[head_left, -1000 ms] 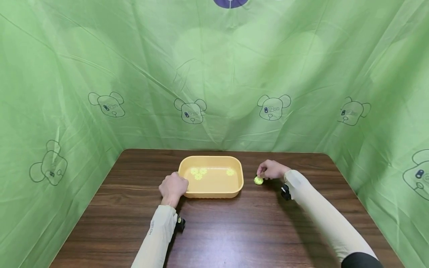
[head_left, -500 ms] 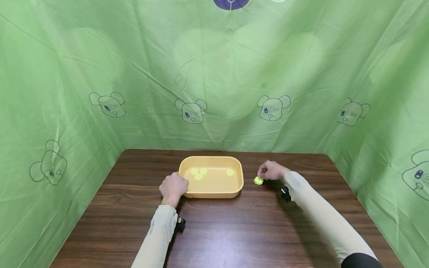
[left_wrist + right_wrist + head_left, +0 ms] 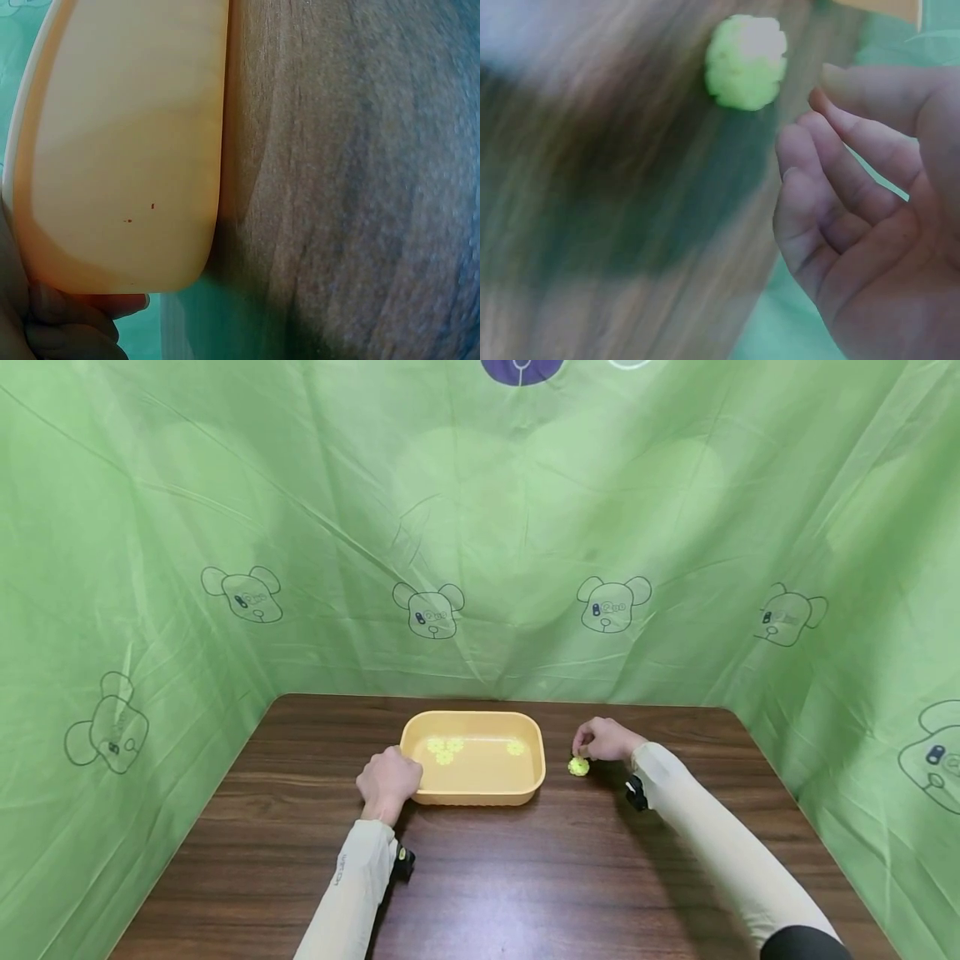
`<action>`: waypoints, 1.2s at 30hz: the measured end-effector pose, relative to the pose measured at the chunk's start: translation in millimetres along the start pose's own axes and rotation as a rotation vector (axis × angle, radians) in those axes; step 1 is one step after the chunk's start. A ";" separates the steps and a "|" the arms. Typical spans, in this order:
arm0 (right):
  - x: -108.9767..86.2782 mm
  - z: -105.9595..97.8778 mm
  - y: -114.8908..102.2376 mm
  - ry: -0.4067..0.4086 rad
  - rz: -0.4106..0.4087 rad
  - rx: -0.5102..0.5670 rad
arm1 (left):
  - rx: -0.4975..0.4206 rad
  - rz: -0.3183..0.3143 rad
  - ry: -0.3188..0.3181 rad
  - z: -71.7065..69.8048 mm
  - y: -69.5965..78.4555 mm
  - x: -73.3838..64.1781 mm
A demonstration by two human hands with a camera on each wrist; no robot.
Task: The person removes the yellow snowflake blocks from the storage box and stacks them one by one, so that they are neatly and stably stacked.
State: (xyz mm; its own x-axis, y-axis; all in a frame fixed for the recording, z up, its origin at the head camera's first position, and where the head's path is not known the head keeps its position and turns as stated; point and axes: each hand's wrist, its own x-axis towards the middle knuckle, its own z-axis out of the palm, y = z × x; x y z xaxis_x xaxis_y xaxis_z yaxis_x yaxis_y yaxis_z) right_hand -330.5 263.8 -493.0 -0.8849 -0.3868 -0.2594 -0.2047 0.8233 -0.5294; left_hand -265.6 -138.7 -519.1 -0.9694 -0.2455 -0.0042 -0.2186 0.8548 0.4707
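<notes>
A shallow yellow-orange plastic tray [image 3: 480, 781] stands on the table. My left hand [image 3: 387, 783] grips its left end, and the left wrist view shows curled fingers [image 3: 71, 334] against the tray wall [image 3: 124, 187]. Inside the tray lie several small yellow flower-shaped pieces [image 3: 444, 750], most clustered at the left, with another piece [image 3: 515, 747] at the right. To the right of the tray a yellow-green scalloped piece [image 3: 578, 766] rests on the table. Beside it hovers my right hand [image 3: 609, 741], fingers loosely bent, apart from the piece [image 3: 746, 64] in the right wrist view.
The brown wood-grain table [image 3: 480, 877] extends around the tray on all sides. Green cloth [image 3: 495, 643] printed with bear heads hangs behind and along both sides. A black wrist device [image 3: 637, 793] sits under the right sleeve, another [image 3: 403, 862] beside the left one.
My right fingertips have gone from touching the yellow-green piece to slightly away from it, letting it go on the table. The left hand and the tray stay put.
</notes>
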 end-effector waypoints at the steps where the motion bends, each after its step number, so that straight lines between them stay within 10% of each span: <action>1: 2.1 -1.8 -2.9 0.008 -0.005 -0.016 | -0.001 0.000 0.000 -0.3 0.1 0.2; 12: 34.3 -20.2 -73.3 0.137 -0.164 -0.074 | -0.008 0.003 -0.009 -2.1 -1.4 1.8; 20: 53.3 1.1 -116.2 0.063 -0.215 -0.209 | -0.006 0.014 -0.012 -0.4 0.7 2.8; 36: 64.7 40.5 -132.9 -0.017 0.023 -0.402 | -0.002 0.018 -0.012 -1.0 0.5 6.6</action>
State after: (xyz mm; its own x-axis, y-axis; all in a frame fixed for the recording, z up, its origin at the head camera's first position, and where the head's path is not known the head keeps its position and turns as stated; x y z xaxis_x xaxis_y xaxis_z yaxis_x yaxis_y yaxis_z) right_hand -343.6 112.5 -472.2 -0.8848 -0.3705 -0.2825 -0.3353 0.9274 -0.1660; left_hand -272.0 -140.3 -518.0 -0.9745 -0.2244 -0.0058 -0.2004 0.8581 0.4727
